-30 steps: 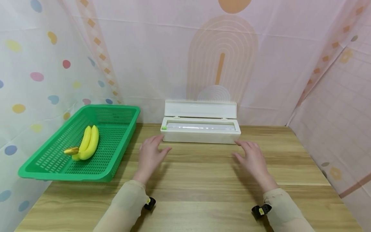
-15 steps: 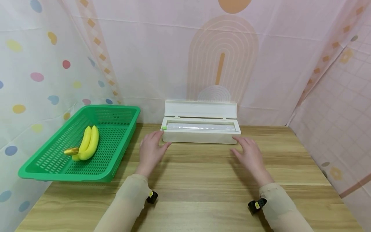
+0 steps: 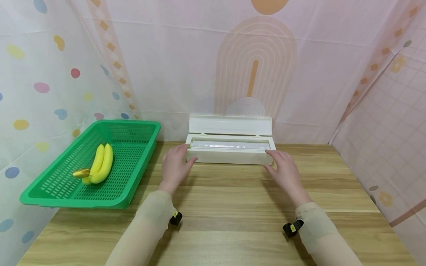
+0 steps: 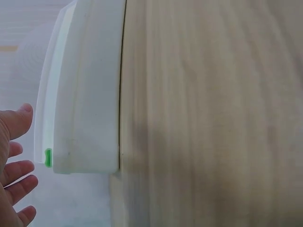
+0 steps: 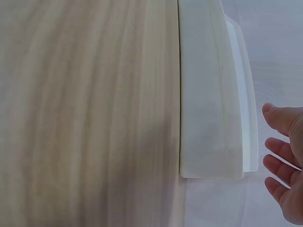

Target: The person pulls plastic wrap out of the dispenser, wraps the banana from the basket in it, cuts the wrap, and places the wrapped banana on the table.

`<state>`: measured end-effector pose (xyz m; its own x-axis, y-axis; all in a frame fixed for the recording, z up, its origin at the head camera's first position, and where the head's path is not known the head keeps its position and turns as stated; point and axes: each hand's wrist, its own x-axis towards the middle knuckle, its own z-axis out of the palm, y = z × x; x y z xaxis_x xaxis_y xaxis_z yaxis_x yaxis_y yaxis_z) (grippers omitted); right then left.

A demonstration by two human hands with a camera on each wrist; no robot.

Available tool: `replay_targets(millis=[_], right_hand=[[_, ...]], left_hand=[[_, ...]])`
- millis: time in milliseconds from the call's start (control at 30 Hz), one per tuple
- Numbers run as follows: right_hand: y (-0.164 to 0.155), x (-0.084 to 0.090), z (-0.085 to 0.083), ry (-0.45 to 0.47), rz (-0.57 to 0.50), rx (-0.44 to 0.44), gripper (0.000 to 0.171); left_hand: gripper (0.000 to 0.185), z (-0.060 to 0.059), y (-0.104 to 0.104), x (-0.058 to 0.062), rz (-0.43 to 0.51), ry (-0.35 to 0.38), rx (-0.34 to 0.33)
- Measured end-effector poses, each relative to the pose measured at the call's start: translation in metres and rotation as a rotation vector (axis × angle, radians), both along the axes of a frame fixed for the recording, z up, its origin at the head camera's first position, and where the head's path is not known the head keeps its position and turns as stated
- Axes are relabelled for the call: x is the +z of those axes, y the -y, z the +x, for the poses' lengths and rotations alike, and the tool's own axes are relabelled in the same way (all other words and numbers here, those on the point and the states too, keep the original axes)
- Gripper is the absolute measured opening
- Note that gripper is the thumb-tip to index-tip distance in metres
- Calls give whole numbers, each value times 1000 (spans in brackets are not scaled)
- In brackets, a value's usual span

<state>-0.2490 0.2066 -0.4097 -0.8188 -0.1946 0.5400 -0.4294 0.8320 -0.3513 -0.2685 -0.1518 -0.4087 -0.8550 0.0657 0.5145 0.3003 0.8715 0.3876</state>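
A long white box (image 3: 229, 156) with its lid (image 3: 229, 125) standing open sits at the back middle of the wooden table (image 3: 229, 207). My left hand (image 3: 174, 165) is open at the box's left end, fingers spread beside the end wall. My right hand (image 3: 283, 167) is open at the right end in the same way. The left wrist view shows the box (image 4: 85, 104), its green tab (image 4: 48, 157) and my left hand (image 4: 14, 165) a little apart from it. In the right wrist view my right hand (image 5: 286, 161) hovers just off the box (image 5: 208, 104).
A green plastic basket (image 3: 139, 162) stands at the left of the table, overhanging its edge, with two yellow bananas (image 3: 100, 164) in it. Patterned fabric walls close in the back and both sides.
Both hands have moved forward and inward, from the table in front of the box to its two ends. The box and basket have not moved.
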Motion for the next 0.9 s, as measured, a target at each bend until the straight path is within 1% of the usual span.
replay_targets(millis=[100, 167, 300, 367, 567, 767, 900], right_hand=[[0, 3, -3, 4, 5, -8, 49], [0, 4, -6, -14, 2, -11, 49], [-1, 7, -13, -66, -1, -13, 48], [-3, 8, -17, -70, -2, -17, 46], [-5, 15, -27, -31, 8, -35, 41], [-4, 21, -33, 37, 40, -55, 40], [-2, 22, -37, 55, 52, -62, 39]], left_hand=[[51, -5, 0, 3, -14, -25, 2], [50, -8, -1, 6, -22, -35, -3], [49, -13, -2, 10, -31, -37, -16], [49, -15, -3, 11, -32, -34, -19], [47, -19, -4, 11, -40, -32, -29], [46, -25, -7, 8, -53, -25, -38], [43, -28, -8, 9, -61, -30, -66]])
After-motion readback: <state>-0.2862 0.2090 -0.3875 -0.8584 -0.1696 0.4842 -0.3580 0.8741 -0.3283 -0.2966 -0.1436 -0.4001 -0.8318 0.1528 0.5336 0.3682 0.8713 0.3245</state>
